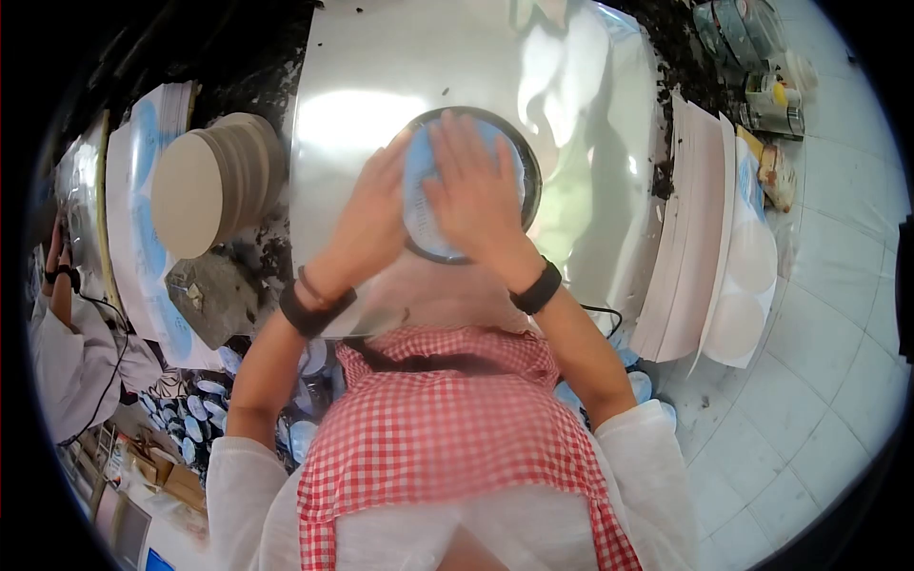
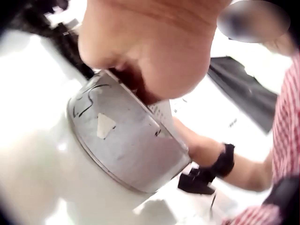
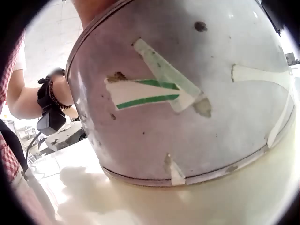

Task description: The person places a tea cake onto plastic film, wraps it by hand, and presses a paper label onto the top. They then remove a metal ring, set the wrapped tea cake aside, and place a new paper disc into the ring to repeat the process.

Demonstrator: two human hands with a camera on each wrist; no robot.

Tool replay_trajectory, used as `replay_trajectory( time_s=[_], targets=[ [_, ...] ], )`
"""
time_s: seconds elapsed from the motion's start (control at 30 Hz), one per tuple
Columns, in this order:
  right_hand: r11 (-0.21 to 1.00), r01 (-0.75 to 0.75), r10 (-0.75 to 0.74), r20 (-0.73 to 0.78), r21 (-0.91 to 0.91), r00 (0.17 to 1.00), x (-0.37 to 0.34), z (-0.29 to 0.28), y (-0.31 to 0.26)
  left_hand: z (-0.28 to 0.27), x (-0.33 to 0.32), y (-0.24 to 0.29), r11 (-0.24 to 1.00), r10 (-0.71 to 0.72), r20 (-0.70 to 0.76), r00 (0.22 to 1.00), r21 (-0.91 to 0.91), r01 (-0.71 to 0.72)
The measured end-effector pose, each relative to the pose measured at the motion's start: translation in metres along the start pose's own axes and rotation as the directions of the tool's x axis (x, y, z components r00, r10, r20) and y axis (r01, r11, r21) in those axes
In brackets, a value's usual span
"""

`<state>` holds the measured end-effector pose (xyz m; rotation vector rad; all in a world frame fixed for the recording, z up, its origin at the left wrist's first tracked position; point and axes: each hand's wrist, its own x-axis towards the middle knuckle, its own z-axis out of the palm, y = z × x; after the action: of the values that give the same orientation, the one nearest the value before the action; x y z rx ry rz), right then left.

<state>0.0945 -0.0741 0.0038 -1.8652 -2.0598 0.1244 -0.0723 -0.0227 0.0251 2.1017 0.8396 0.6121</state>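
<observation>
A round blue printed sheet [image 1: 415, 205] lies on top of a round metal drum [image 2: 126, 136] with a dark rim, which stands on the shiny metal worktop [image 1: 362, 57]. My right hand [image 1: 476, 195] rests flat on the blue sheet, fingers straight and pointing away from me. At the drum's left edge is my left hand [image 1: 373, 214], its fingers extended along the sheet's side. Bits of tape [image 3: 147, 93] cling to the drum's wall in the right wrist view. Up close, the left wrist view shows the heel of the left hand [image 2: 145, 51] over the drum's rim.
Stacked round card discs [image 1: 188, 195] and a grey stone block [image 1: 211, 297] sit to the left, beside a stack of printed sheets [image 1: 143, 228]. More sheets [image 1: 681, 228] stand at the right. Another person's sleeve [image 1: 71, 371] shows far left; tiled floor [image 1: 819, 333] lies right.
</observation>
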Motion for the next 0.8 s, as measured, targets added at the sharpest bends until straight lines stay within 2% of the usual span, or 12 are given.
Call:
replay_trajectory(
  time_s=[0.03, 0.1, 0.2, 0.3, 0.33, 0.37, 0.4, 0.47, 0.5, 0.63, 0.73, 0.8],
  targets=[
    [1.000, -0.006, 0.006, -0.016, 0.002, 1.000, 0.001, 0.002, -0.001, 0.001, -0.004, -0.008, 0.879, -0.186, -0.089, 0.979, -0.459, 0.125],
    [1.000, -0.006, 0.007, -0.049, 0.020, 0.999, 0.007, 0.001, -0.007, 0.009, -0.002, -0.018, 0.627, -0.377, -0.175, 0.910, -0.771, 0.112],
    [0.996, 0.038, -0.036, -0.020, 0.077, 0.999, 0.000, 0.000, -0.025, 0.031, 0.007, -0.015, 0.826, -0.354, -0.344, 0.870, -0.551, 0.119],
    [0.918, 0.396, -0.393, 0.131, 0.001, 0.910, -0.038, -0.010, -0.030, 0.040, 0.008, -0.023, 0.743, -0.381, -0.372, 0.847, -0.669, 0.040],
    [0.939, 0.271, -0.316, 0.219, 0.212, 0.923, -0.044, -0.032, -0.024, 0.039, 0.007, -0.016, 0.951, -0.227, -0.436, 0.871, -0.292, 0.101],
    [0.909, 0.120, -0.258, 0.314, 0.399, 0.914, -0.046, -0.067, -0.011, 0.036, 0.007, -0.003, 0.981, -0.059, -0.433, 0.899, 0.142, 0.133],
    [0.835, -0.046, -0.223, 0.412, 0.549, 0.883, -0.046, -0.090, 0.004, 0.034, 0.010, 0.009, 0.824, 0.092, -0.368, 0.925, 0.550, 0.137],
    [0.942, -0.195, 0.187, 0.056, 0.271, 0.981, -0.030, -0.071, 0.048, 0.040, 0.017, 0.043, 0.813, 0.081, -0.105, 0.991, 0.582, -0.005],
    [0.921, -0.343, 0.334, 0.079, 0.186, 0.939, -0.006, -0.079, 0.056, 0.044, 0.014, 0.056, 0.808, 0.065, 0.028, 0.997, 0.585, -0.069],
    [0.995, -0.054, 0.068, 0.188, -0.078, 0.980, 0.006, -0.068, 0.052, 0.056, 0.012, 0.046, 0.778, -0.011, 0.076, 0.997, 0.627, -0.039],
    [0.993, 0.018, -0.019, -0.006, -0.113, 1.000, -0.023, -0.108, 0.007, 0.046, 0.014, 0.056, 0.728, -0.138, 0.228, 0.964, 0.683, -0.057],
    [0.989, -0.073, 0.061, -0.089, -0.132, 0.994, -0.051, -0.125, 0.015, 0.029, 0.003, 0.085, 0.845, 0.149, 0.322, 0.935, 0.449, -0.289]
  ],
)
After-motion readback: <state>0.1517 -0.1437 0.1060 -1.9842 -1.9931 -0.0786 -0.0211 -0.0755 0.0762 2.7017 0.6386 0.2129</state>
